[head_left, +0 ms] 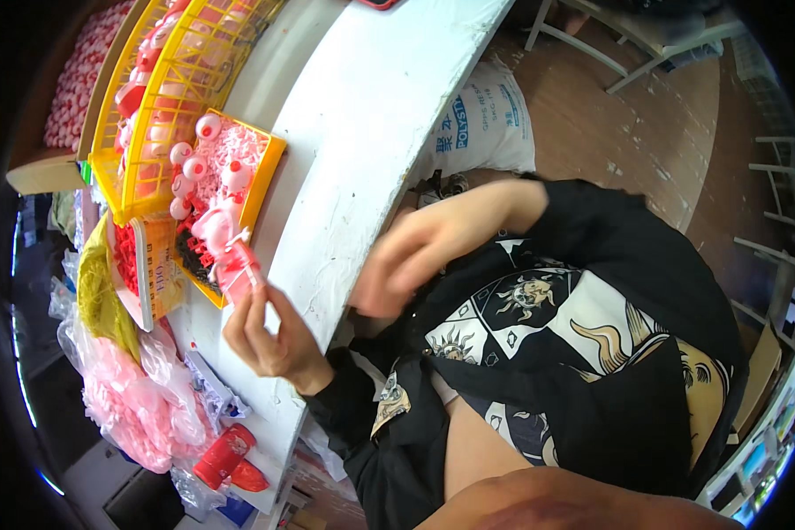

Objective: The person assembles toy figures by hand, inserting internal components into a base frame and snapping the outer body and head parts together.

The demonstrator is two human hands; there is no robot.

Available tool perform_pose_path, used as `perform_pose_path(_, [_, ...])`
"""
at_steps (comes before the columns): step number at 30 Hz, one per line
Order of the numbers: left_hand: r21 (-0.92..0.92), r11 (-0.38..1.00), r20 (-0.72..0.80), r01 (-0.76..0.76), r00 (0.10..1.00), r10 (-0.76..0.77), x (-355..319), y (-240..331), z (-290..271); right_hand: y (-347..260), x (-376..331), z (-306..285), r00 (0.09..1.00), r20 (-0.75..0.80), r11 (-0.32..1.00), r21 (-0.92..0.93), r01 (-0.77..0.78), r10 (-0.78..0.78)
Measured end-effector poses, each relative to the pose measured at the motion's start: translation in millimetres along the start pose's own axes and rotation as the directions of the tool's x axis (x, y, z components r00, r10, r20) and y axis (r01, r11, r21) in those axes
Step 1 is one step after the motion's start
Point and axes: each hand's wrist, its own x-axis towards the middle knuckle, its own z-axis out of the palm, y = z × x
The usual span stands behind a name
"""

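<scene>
My left hand (274, 340) pinches a glossy pinkish-red plastic toy piece (238, 272) between thumb and fingers, above the near side of a yellow tray (270, 177). A paler pink toy part (215, 228) lies against its upper end; I cannot tell whether the two are joined. Small pink strips (247, 141), round pink toy heads (194, 166) and red pieces fill the tray. To the right, past the table edge, my right hand (428, 243) hangs before my body, smeared by motion. Nothing shows in it, and its fingers are not clear.
A tall yellow basket (155, 115) of pink and red pieces stands behind the tray on the white table (371, 115). Left are a cardboard box (49, 177), a container of red pieces (155, 274), a bag of pink pieces (141, 406) and a red can (224, 456). A white sack (486, 124) rests on the floor.
</scene>
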Motion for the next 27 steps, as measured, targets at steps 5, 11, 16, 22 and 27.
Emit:
perform_pose_path(5, [0.173, 0.984, 0.007, 0.038, 0.999, -0.04, -1.9, -37.3, -46.8, 21.7, -54.5, -82.9, 0.827, -0.416, 0.921, 0.075, -0.383, 0.378])
perform_pose_path(11, [0.042, 0.999, 0.055, 0.02, 0.998, -0.022, 4.2, -60.0, -16.8, 87.4, -3.5, -179.0, 0.623, -0.778, 0.904, -0.323, -0.279, -0.086])
perform_pose_path(16, [0.065, 0.997, 0.08, 0.037, 0.996, -0.042, 11.1, -62.7, -23.0, 115.8, 36.5, -201.8, 0.664, -0.735, 0.828, -0.453, -0.332, -0.136])
perform_pose_path(22, [0.024, 0.996, 0.109, 0.089, 0.99, -0.091, 13.1, -71.5, -0.2, 155.3, 40.5, -227.2, 0.608, -0.764, 0.726, -0.543, -0.423, -0.217])
perform_pose_path(27, [0.067, 0.982, 0.108, 0.175, 0.977, -0.181, 11.1, -71.4, -7.7, 172.4, 0.3, -237.8, 0.487, -0.815, 0.615, -0.566, -0.549, -0.314])
